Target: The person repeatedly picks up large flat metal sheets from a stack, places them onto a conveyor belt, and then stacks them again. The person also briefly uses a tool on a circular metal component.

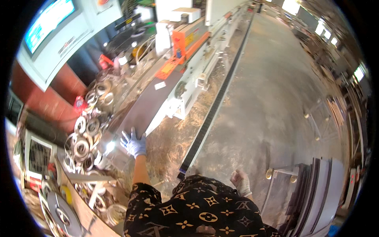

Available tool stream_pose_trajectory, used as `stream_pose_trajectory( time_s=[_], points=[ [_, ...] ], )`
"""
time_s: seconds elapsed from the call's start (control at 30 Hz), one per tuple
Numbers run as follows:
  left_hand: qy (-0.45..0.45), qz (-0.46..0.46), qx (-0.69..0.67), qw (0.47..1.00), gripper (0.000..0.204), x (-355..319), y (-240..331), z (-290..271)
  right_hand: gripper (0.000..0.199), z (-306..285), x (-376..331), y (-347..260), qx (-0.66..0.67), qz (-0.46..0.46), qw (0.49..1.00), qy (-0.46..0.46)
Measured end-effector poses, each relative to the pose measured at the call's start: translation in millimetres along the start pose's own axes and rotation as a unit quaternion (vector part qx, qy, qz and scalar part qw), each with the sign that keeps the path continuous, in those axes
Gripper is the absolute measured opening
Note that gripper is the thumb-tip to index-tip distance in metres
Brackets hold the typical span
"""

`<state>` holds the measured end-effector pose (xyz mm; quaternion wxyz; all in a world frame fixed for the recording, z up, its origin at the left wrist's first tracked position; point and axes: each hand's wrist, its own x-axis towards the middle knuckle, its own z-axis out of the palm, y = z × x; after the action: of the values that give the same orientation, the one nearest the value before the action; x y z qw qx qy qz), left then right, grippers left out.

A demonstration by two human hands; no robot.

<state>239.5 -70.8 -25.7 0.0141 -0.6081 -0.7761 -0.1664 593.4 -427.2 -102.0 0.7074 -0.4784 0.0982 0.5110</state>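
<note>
My left hand (134, 144), in a pale glove, lies with spread fingers on the near end of a dark brown panel (152, 100). The long, flat panel rests along the bed of a white machine (173, 104), with a small white label (160, 85) stuck on its top. Its far end reaches an orange guard (167, 68) on the machine. My right hand (241, 182), in a whitish glove, hangs low beside my body over the floor. Its fingers are curled in, and nothing shows in them.
Rolls of edge banding (81, 148) are heaped left of the machine. A lit screen (47, 23) stands at upper left. A dark slotted track (217, 102) runs along the grey floor. Panels (321, 197) stand on edge beside a wheeled frame (282, 173) at lower right.
</note>
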Motion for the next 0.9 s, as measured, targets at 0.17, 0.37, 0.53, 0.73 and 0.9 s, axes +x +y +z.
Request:
stream_pose_trajectory(
  time_s=[0.17, 0.37, 0.53, 0.73, 0.9],
  points=[
    [-0.014, -0.027, 0.009, 1.000, 0.069, 8, 30, 1, 0.019, -2, -9, -3, -0.060, 0.004, 0.998, 0.012],
    [-0.065, -0.050, 0.019, 0.996, 0.069, 24, 87, 2, 0.022, -26, -25, 12, -0.011, -0.024, 0.996, 0.090],
    [-0.045, -0.048, 0.005, 0.998, 0.070, 45, 139, 18, 0.025, -39, -42, 19, 0.000, -0.046, 0.992, 0.117],
    [-0.009, 0.056, -0.036, 0.998, 0.071, 45, 183, 37, 0.029, -78, -75, 41, 0.032, -0.100, 0.973, 0.206],
    [-0.052, 0.368, -0.209, 0.904, 0.068, -62, 215, 80, 0.018, -112, -96, 64, 0.105, -0.116, 0.950, 0.271]
  ],
)
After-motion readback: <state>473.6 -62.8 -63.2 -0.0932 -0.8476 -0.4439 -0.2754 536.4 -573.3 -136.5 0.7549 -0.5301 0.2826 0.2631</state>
